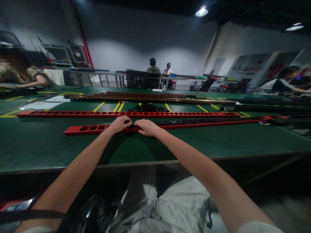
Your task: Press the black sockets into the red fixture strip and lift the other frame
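Both hands work at the nearer long red slotted rail (pixel 73 131), which lies across the table in front of me. My left hand (pixel 120 124) is bent over the rail, its thumb and fingers closed at a small black part (pixel 132 124). Beside it, my right hand (pixel 147 127) has its curled fingers against the same spot; its fingertips partly hide the part. Right of my hands, square black inserts (pixel 179 122) sit in the rail's openings. Open slots (pixel 93 127) show to the left. Just beyond lies a second red slotted rail (pixel 60 113), parallel to it.
A pile of small black parts (pixel 150 108) lies behind the rails on the green table (pixel 48 149). Farther back is a stack of long brown strips (pixel 145 96). Paper sheets (pixel 46 104) lie at left, dark rails (pixel 257 108) at right. Other people sit around.
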Available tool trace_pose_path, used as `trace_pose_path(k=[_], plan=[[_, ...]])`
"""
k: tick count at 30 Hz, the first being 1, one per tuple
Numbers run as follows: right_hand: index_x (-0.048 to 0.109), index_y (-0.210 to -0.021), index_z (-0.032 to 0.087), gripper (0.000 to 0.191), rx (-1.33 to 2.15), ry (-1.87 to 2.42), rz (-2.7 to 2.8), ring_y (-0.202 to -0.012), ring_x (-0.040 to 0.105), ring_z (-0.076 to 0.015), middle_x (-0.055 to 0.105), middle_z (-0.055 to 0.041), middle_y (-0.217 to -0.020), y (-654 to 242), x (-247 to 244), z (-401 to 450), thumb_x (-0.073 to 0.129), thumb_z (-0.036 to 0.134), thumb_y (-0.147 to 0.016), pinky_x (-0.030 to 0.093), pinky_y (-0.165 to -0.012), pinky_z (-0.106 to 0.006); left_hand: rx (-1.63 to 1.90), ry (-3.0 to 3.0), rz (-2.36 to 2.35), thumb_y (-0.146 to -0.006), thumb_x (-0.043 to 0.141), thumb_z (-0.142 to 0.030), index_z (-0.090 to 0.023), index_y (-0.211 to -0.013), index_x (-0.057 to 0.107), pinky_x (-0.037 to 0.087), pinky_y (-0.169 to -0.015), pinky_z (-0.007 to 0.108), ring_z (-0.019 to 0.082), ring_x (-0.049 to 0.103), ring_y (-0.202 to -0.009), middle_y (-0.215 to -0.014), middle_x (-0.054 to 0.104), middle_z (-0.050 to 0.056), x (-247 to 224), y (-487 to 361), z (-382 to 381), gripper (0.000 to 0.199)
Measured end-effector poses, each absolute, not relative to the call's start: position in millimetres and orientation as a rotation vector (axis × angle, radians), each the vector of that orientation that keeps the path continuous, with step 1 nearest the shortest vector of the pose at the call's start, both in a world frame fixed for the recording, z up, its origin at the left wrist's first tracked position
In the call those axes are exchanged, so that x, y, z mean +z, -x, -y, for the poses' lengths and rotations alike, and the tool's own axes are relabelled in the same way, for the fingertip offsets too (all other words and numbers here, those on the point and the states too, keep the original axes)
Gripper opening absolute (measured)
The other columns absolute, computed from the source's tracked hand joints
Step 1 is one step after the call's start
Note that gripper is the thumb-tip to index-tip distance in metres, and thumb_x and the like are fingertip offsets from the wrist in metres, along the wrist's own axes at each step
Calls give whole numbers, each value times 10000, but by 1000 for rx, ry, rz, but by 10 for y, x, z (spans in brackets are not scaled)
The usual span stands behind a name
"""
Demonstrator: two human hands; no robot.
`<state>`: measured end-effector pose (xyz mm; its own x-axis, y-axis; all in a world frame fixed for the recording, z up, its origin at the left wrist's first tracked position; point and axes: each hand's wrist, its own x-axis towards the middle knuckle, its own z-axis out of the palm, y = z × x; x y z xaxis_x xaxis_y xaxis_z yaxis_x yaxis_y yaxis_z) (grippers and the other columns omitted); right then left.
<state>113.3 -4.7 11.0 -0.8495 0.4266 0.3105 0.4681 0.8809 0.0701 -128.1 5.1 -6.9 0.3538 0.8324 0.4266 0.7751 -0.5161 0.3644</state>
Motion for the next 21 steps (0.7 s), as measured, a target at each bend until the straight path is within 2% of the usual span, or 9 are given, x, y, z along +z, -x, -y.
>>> trace_pose_path(k=[2, 6, 11, 13, 17, 21], plan=[[533, -1356, 181, 461, -223, 680, 2763, -1150, 577, -248, 598, -131, -1332, -1279, 101, 37, 638, 205, -908, 448, -957, -394, 861, -2503, -1492, -846, 541, -405, -171, -866, 715, 479, -793, 301, 187, 635, -810, -873, 713, 59, -61, 1279, -47, 293], [566, -1335, 169, 390, -209, 784, 2619, -1221, 545, -248, 596, -135, -1349, -1467, -15, 54, 569, 196, -946, 414, -1017, -412, 805, -2516, -1523, -867, 522, -391, -167, -886, 715, 486, -807, 306, 194, 636, -832, -903, 711, 69, -27, 1264, -4, 296], [563, -1328, 164, 403, -136, 833, 2568, -1197, 554, -245, 620, -137, -1311, -1467, -73, 83, 584, 193, -927, 403, -1024, -419, 742, -2786, -1503, -948, 426, -386, -195, -1084, 698, 456, -955, 343, 235, 597, -1076, -1093, 679, 94, 29, 1085, 94, 360], [560, -1320, 160, 406, -125, 852, 2559, -1171, 564, -239, 630, -132, -1291, -1457, -63, 87, 585, 182, -916, 404, -1017, -406, 707, -2878, -1472, -962, 399, -372, -185, -1122, 686, 445, -974, 353, 241, 590, -1086, -1111, 668, 108, 46, 961, 104, 378], [579, -1275, 172, 406, -137, 855, 2563, -1144, 565, -229, 641, -108, -1262, -1462, -68, 75, 581, 115, -873, 406, -1000, -379, 523, -2971, -1476, -955, 365, -312, -165, -900, 708, 459, -867, 331, 228, 617, -919, -955, 680, 113, 112, 757, 24, 377], [586, -1258, 162, 382, -175, 840, 2571, -1155, 555, -237, 632, -117, -1275, -1468, -99, 52, 588, 128, -877, 399, -1007, -386, 453, -2828, -1581, -912, 452, -346, -179, -771, 686, 438, -753, 287, 202, 612, -803, -873, 700, 93, 177, 668, -148, 320]])
